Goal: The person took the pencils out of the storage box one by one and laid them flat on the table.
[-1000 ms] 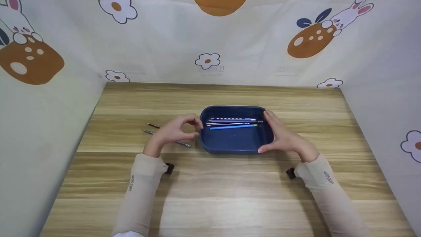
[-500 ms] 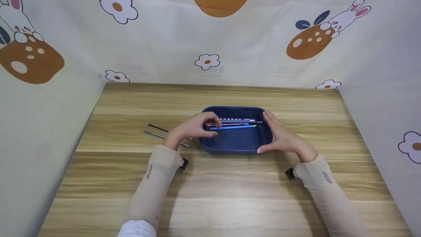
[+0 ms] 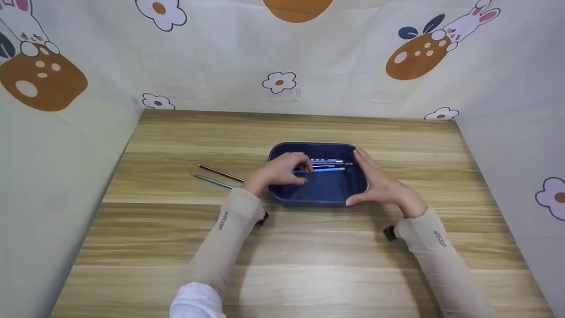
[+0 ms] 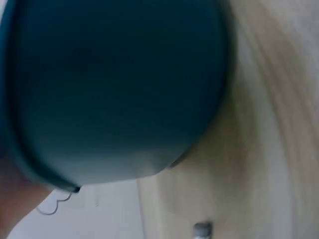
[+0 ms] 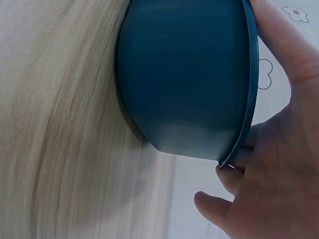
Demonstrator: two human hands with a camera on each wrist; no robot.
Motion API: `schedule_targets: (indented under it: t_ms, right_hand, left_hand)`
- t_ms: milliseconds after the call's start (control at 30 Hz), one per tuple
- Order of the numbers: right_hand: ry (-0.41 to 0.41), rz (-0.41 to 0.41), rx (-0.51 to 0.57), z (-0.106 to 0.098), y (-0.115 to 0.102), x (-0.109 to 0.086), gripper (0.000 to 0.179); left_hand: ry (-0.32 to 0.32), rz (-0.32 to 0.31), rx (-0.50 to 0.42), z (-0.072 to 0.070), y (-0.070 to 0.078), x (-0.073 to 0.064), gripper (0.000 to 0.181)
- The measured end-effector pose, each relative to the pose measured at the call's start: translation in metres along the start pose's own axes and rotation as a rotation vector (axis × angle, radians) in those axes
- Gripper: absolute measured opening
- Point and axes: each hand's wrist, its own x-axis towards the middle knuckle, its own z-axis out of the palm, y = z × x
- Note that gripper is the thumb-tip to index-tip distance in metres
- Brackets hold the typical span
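The right hand (image 3: pixel 380 182) grips the box (image 3: pixel 315 190) on the surface (image 3: pixel 318 247); the left hand (image 3: pixel 282 171) curves over pencils (image 3: pixel 329 170) inside, grasp unclear. Likely light, stiff and prone to roll, they suit a mid-length pinch.

So the tray (image 3: pixel 318 190) is plain navy from above but reads more teal in both wrist views. Inside there's a bright blue pencil (image 3: pixel 329 170) with a yellow-green end, plus a dark blue pencil (image 3: pixel 326 160) with white dashes. Outside it, one dark pencil (image 3: pixel 220 173) and one greyish-blue pencil (image 3: pixel 212 181). Worktop (image 3: pixel 318 265) is yellowish-tan with streaky brown woodgrain. Backdrop (image 3: pixel 212 75) is off-white, with white orange-centred flowers, pink-eared white rabbits and white-spotted orange-brown shapes. Sleeves (image 3: pixel 216 251) are beige with dark lettering.
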Motion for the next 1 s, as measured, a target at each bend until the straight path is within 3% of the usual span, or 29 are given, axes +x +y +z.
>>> schedule_targets:
  t_ms: [233, 700, 1000]
  right_hand:
    - [0.001, 0.002, 0.002, 0.002, 0.0, 0.001, 0.136]
    - [0.008, 0.009, -0.001, -0.001, -0.002, -0.001, 0.135]
    - [0.007, 0.008, -0.009, 0.0, 0.002, -0.001, 0.136]
  left_hand:
    - [-0.006, -0.112, 0.198, 0.008, -0.001, 0.004, 0.023]
    - [0.022, -0.182, 0.406, 0.015, 0.003, 0.007, 0.028]
    - [0.061, -0.22, 0.437, 0.021, 0.002, 0.008, 0.029]
